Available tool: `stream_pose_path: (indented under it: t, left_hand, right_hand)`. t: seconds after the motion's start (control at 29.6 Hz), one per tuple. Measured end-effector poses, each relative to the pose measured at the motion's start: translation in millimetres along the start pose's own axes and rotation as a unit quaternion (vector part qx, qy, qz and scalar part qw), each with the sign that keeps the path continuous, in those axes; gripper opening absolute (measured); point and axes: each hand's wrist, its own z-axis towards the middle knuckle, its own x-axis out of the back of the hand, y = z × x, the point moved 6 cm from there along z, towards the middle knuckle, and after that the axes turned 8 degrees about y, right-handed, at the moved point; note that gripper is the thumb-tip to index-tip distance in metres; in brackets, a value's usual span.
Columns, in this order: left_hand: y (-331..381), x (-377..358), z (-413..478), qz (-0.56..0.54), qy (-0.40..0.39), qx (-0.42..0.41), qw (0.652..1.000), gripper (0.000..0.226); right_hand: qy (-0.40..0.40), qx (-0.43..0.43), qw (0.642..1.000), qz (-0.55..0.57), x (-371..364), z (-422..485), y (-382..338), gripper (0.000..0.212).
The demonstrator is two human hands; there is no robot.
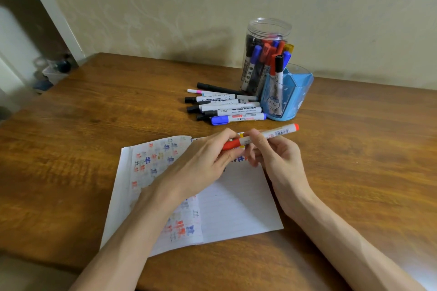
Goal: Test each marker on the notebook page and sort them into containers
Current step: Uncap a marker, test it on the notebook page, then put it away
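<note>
Red marker [275, 134]: held level in the air, just above the top edge of the notebook [236, 203], cap end to the left and slightly lower.
Left hand [205, 163]: fingers and thumb curl round the red cap end. This grip suits pulling the cap along the barrel's axis.
Right hand [279, 156]: thumb and fingertips pinch the white barrel near its middle, steadying it against the left hand's pull.
Cap: it looks seated on the barrel. Whether it is coming off or going on, I cannot tell.
Why over the page: keeping the pen just above the paper probably leaves only a short drop to the unmarked lower part of the right page.
Notebook: lies open and flat on the table [106, 106], under both forearms. Rows of red, blue and dark test marks fill the left page and the top of the right one.
Loose markers [227, 107]: a side-by-side pile beyond the notebook, touching the blue holder [296, 92]. They are likely the untested ones, kept within reach.
Containers: the clear jar [268, 30] is crowded with markers, while the blue holder in front of it has only a few, so sorting seems well along.
</note>
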Motion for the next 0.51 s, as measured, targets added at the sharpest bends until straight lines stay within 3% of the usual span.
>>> stream_pose_path:
  t: [0.17,0.24,0.4,0.51]
  left_hand:
    - [13,1,2,0.18,0.048,-0.078,0.979,0.036]
    - [14,-3,2,0.219,0.036,-0.072,0.972,0.034]
    - [7,0,3,0.011,-0.028,0.008,1.0,0.033]
    - [10,2,5,-0.028,-0.056,0.01,0.998,0.034]
  right_hand:
    - [0.011,0.011,1.0,-0.006,-1,0,-4,0.034]
    - [0.012,0.012,1.0,-0.021,3,2,-4,0.034]
    - [-0.021,0.041,0.999,-0.024,6,2,-9,0.03]
    - [-0.031,0.048,0.998,-0.028,3,-1,-14,0.029]
